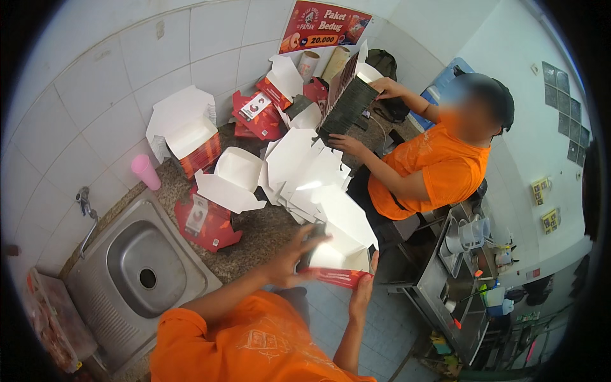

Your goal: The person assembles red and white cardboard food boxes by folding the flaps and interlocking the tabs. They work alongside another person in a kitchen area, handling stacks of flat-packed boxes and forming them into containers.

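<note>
In front of me is a folding cardboard food box (340,251), white inside with a red printed front panel and its lid flap standing up. My right hand (363,290) grips it at the near right corner. My left hand (294,258) is at the box's left side with fingers spread and slightly blurred; whether it touches the wall I cannot tell. A pile of flat white box blanks (302,169) lies on the counter just beyond. To its left stands an opened white box (238,172).
A steel sink (184,299) with a tap (86,204) is at left, near a pink cup (146,172). Nested red boxes (202,156) stand by the wall. A co-worker in an orange shirt (433,184) handles a tall stack of dark-sided boxes (349,105).
</note>
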A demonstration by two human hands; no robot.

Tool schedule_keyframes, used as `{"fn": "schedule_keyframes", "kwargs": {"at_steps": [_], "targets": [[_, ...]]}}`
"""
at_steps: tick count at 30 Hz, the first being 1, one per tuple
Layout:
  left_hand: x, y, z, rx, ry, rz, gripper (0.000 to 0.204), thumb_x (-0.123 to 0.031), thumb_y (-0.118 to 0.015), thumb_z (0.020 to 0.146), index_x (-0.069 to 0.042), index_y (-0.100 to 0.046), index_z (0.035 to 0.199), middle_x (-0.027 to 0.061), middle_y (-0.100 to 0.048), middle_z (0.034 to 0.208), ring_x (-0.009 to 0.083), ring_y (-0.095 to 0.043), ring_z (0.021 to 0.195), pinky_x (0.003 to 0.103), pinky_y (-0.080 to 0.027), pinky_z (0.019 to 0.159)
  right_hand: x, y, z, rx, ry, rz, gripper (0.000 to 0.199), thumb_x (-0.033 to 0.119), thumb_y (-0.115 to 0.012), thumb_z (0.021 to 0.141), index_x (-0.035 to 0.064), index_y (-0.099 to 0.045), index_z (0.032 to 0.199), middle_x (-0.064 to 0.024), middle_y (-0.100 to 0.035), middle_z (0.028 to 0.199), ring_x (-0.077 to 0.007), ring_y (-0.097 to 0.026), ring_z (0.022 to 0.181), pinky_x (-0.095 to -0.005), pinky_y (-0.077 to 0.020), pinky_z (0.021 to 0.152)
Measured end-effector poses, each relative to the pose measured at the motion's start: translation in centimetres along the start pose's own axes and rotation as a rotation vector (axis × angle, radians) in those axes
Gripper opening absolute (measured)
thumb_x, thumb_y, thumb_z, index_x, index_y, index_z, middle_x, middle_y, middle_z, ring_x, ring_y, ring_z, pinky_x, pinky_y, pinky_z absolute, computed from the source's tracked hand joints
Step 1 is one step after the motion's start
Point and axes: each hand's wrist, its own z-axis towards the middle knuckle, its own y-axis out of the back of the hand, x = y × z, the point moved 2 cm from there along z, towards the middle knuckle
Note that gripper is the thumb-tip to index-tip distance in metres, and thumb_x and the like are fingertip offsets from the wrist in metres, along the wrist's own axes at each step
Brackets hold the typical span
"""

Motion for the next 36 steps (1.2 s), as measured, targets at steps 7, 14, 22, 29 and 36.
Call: {"fn": "schedule_keyframes", "kwargs": {"at_steps": [7, 14, 22, 29, 36], "targets": [[3.0, 0.5, -0.8, 0.041, 0.187, -0.321, 0.071, -0.030, -0.080, 0.084, -0.013, -0.035, 0.137, 0.0261, -0.029, 0.150, 0.0381, -0.030, 0.143, 0.050, -0.029, 0.114, -0.7, -0.3, -0.8, 0.045, 0.236, -0.276, 0.079, 0.057, -0.034, 0.107, 0.0030, -0.020, 0.162, -0.0172, -0.024, 0.167, -0.0295, -0.030, 0.151, -0.0417, -0.0249, 0.122], [6.3, -1.1, -3.1, -0.181, 0.153, -0.445, 0.079, -0.044, -0.081, 0.084, -0.011, -0.028, 0.133, 0.0243, -0.027, 0.150, 0.0325, -0.026, 0.142, 0.048, -0.022, 0.118, 1.7, -1.4, -0.3, 0.142, 0.370, -0.323, 0.068, 0.049, -0.036, 0.109, 0.0027, -0.032, 0.158, -0.0217, -0.020, 0.168, -0.0333, -0.023, 0.155, -0.0453, -0.0213, 0.123], [1.9, -1.0, -2.4, -0.008, 0.085, 0.036, 0.087, -0.046, -0.082, 0.082, -0.010, -0.032, 0.144, 0.0228, -0.023, 0.150, 0.0400, -0.022, 0.145, 0.052, -0.024, 0.118, 2.1, -1.1, 0.3, 0.101, 0.347, -0.293, 0.062, 0.048, -0.036, 0.110, 0.0050, -0.039, 0.155, -0.0224, -0.025, 0.166, -0.0350, -0.026, 0.154, -0.0452, -0.0227, 0.123], [2.2, -1.4, -2.9, 0.124, 0.080, 0.039, 0.070, -0.037, -0.069, 0.094, -0.011, -0.032, 0.148, 0.0233, -0.024, 0.143, 0.0407, -0.022, 0.142, 0.051, -0.019, 0.119, -0.6, -0.3, 1.0, 0.082, -0.024, 0.037, 0.061, 0.046, -0.037, 0.110, 0.0037, -0.041, 0.154, -0.0221, -0.031, 0.164, -0.0340, -0.030, 0.152, -0.0439, -0.0239, 0.122], [4.6, -1.9, -3.2, 0.054, 0.253, -0.051, 0.068, -0.037, -0.072, 0.091, -0.015, -0.037, 0.145, 0.0228, -0.030, 0.140, 0.0405, -0.021, 0.141, 0.052, -0.020, 0.118, -0.3, -0.1, -0.2, 0.092, 0.073, -0.122, 0.059, 0.044, -0.042, 0.110, 0.0035, -0.043, 0.153, -0.0180, -0.035, 0.163, -0.0291, -0.036, 0.148, -0.0409, -0.0276, 0.121]]}}
